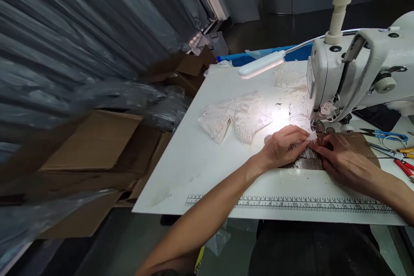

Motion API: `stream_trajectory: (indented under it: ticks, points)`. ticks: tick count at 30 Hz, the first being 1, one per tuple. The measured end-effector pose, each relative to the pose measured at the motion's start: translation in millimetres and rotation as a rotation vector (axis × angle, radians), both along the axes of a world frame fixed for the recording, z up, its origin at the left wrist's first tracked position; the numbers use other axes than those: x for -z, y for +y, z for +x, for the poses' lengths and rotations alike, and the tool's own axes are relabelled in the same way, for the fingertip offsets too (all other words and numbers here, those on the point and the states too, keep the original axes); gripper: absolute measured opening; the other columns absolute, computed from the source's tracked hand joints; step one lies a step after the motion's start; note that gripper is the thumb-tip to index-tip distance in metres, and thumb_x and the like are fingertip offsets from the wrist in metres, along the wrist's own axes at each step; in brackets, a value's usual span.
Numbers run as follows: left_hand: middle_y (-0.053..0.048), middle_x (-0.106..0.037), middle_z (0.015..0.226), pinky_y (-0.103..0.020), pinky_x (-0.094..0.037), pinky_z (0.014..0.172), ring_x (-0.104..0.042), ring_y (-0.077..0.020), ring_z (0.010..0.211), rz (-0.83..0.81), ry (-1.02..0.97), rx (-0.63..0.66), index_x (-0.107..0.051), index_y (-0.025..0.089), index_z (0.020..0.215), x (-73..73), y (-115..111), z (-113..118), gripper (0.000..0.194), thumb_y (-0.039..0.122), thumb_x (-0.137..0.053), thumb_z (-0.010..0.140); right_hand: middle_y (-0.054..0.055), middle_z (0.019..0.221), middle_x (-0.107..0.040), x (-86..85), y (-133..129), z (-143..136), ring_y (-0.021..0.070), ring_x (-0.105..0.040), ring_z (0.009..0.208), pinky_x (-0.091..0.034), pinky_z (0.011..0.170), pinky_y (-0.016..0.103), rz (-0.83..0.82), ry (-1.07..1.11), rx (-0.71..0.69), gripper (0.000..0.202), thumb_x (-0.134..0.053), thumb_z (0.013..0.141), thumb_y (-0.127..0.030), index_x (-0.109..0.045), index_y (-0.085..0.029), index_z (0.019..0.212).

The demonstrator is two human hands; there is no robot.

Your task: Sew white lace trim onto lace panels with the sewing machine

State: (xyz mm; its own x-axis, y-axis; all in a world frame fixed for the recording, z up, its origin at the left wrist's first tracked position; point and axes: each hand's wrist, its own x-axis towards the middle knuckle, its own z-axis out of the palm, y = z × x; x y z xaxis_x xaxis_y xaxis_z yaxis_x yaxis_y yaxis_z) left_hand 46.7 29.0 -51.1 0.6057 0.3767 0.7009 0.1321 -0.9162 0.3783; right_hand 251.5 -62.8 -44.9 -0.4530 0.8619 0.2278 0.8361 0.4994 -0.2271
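Observation:
White lace fabric (pixel 308 152) lies over a brown plate (pixel 300 164) in front of the needle of a white sewing machine (pixel 326 73). My left hand (pixel 283 146) pinches the lace edge between thumb and fingers, just left of the presser foot. Close beside it on the right, my right hand (pixel 339 157) rests on the brown plate, with its fingertips closed at the lace; what they hold is too small to make out. More lace pieces (pixel 249 116) lie on the white table under the bright lamp, some running back behind the needle.
Blue-handled scissors (pixel 388 134), orange-handled scissors (pixel 393 152) and a red-handled tool (pixel 404 168) lie at the right. A lamp (pixel 261 64) hangs over the table (pixel 174 172). Cardboard boxes (pixel 93 142) stand left. A printed ruler (pixel 291 204) runs along the front edge.

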Motion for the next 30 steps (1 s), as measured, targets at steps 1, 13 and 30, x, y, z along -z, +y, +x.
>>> stream_trajectory:
  ticks: [1, 13, 30]
  points:
    - [-0.006, -0.075, 0.090, -0.026, -0.061, 0.068, -0.071, -0.0129, 0.081, 0.029, 0.019, 0.038, -0.067, 0.014, 0.087, 0.6, 0, 0, 0.015, 0.019, -0.058, 0.098, 0.013, 0.106, -0.060, -2.4, -4, 0, 0.0274, -0.058, 0.098, -0.058, 0.082, 0.044, -0.001, -0.024, 0.001, 0.047, -0.043, 0.089, -0.011, -0.063, -0.023, 0.129]
    - [-0.002, -0.076, 0.089, -0.027, -0.048, 0.065, -0.064, -0.0124, 0.072, 0.358, 0.230, 0.021, -0.065, 0.015, 0.085, 0.3, -1, -1, 0.017, 0.016, -0.054, 0.099, 0.019, 0.114, -0.064, -1.1, -18, -1, 0.0336, -0.062, 0.098, -0.057, 0.073, 0.048, 0.044, -0.067, 0.015, 0.042, -0.047, 0.085, -0.012, -0.070, -0.019, 0.120]
    - [-0.001, -0.074, 0.087, -0.027, -0.049, 0.069, -0.061, -0.0105, 0.070, 0.396, 0.222, 0.023, -0.064, 0.016, 0.083, 3.1, -3, 0, 0.019, 0.015, -0.054, 0.099, 0.013, 0.106, -0.065, 9.6, 25, 26, 0.0201, -0.063, 0.079, -0.048, 0.062, 0.029, -0.019, 0.075, 0.059, 0.039, -0.046, 0.098, -0.030, -0.070, -0.025, 0.128]
